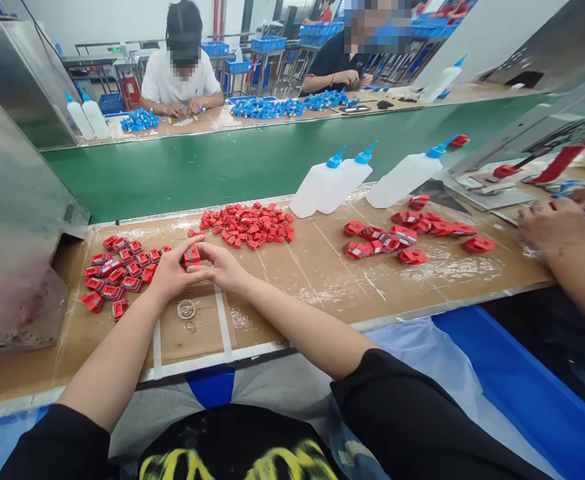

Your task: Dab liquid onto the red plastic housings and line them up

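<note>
Red plastic piece (192, 255), clamped in the fingers of the left hand (172, 272) and right hand (226, 268), is above the brown-covered surface (292, 293), back from its front edge. One round dish (186, 309) lies below. Beyond: three red groups (252, 225), covering stretching before the rightmost; three squeeze bottles (405, 180); one green belt (182, 173); two workers opposite (182, 87).

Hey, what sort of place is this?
Most likely a factory assembly line: small red parts heaped on the worktable, blue-tipped bottles, and a person in white working beside heaped blue parts at the facing bench.
</note>
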### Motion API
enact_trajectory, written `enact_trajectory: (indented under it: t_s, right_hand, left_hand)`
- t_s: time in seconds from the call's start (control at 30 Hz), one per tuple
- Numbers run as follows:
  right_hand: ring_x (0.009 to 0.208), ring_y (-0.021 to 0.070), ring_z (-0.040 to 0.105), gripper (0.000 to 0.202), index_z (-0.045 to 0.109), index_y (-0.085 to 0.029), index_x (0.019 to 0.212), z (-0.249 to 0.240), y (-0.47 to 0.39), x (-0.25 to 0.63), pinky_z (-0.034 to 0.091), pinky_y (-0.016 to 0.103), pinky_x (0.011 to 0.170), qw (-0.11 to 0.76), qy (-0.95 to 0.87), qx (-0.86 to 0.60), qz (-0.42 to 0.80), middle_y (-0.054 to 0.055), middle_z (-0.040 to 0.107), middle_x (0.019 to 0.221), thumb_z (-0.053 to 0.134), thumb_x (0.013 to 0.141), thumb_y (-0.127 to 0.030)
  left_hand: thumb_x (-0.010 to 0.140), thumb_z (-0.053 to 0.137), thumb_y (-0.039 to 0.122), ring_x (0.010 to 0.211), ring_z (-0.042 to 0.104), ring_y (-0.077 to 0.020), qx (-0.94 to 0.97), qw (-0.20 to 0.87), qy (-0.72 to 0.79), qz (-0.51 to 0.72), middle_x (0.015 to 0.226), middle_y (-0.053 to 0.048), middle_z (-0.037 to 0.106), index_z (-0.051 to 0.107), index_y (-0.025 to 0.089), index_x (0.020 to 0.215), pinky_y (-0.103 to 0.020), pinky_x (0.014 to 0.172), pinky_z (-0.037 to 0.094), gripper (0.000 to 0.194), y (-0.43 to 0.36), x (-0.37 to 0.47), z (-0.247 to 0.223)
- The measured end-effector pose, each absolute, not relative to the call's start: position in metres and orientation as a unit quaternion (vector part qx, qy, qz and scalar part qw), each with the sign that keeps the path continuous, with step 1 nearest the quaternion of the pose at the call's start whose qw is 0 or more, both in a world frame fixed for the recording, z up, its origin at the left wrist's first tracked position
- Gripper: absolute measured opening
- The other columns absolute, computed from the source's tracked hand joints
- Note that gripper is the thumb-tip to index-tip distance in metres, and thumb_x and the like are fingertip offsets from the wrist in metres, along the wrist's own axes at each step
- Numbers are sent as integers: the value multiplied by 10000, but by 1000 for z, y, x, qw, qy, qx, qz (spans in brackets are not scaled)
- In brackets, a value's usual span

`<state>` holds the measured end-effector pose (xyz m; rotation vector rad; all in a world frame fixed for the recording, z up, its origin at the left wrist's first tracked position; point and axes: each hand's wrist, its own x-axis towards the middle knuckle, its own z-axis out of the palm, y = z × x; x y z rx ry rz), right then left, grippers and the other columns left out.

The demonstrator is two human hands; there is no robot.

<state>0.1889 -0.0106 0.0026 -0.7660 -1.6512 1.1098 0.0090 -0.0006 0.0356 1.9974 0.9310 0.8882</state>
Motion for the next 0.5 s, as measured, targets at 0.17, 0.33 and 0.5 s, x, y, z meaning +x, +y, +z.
enact_trajectory:
  t_s: [0.17,0.33,0.5]
  right_hand:
    - [943,206,691,346,663,-183,1009,7,-15,176,582,359,902,515,-655,-358,422,65,730,1005,749,909,-504]
    - [971,236,669,306,676,-204,1097,12,-33,223,559,403,914,436,-762,-392,276,88,728,1050,718,952,-470]
    - [1055,334,632,254,716,-179,1054,4,-72,359,479,494,950,219,-785,-579,-20,173,732,1113,676,971,-417]
  left_hand:
    - [765,864,589,1277,676,-331,750,390,367,388,1342,-117,736,704,203,1342,-456,1157,494,712,2,14,29]
    - [756,891,543,1359,598,-334,800,410,292,327,1526,-140,584,517,260,1556,-478,1165,486,928,5,15,20]
    - [916,694,274,1221,645,-233,800,423,304,298,1418,-121,610,457,256,1533,-444,1129,503,661,6,15,11]
